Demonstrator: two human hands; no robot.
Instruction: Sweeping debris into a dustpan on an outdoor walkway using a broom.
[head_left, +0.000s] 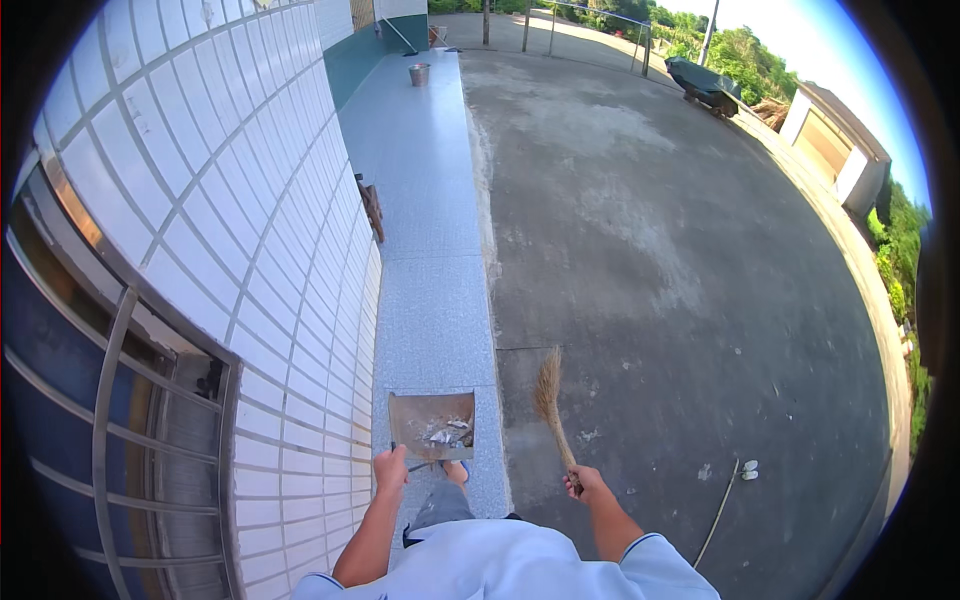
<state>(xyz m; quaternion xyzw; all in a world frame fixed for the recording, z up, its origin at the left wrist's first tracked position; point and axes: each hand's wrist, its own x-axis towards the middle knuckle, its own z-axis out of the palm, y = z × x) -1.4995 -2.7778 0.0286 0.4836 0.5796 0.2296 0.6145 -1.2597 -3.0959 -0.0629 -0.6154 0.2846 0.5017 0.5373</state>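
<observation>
My left hand (391, 469) is closed around the thin dark handle of a dustpan (409, 420). The pan hangs or rests over the speckled walkway just in front of my foot; I cannot tell whether it touches the ground. Pale scraps and dark bits of litter (448, 435) lie in its near right part. Out to the right, my right hand (586, 484) grips the stub end of a straw hand broom (556, 420). Its bristles point forward and up, over the dark concrete yard, apart from the pan.
A white tiled wall (277, 247) with a barred window (157, 442) runs along my left. Farther down the walkway (420, 315) stand a wooden object (370, 208) against the wall and a metal bucket (420, 74). On the concrete yard (645, 360) lies a thin stick (718, 510).
</observation>
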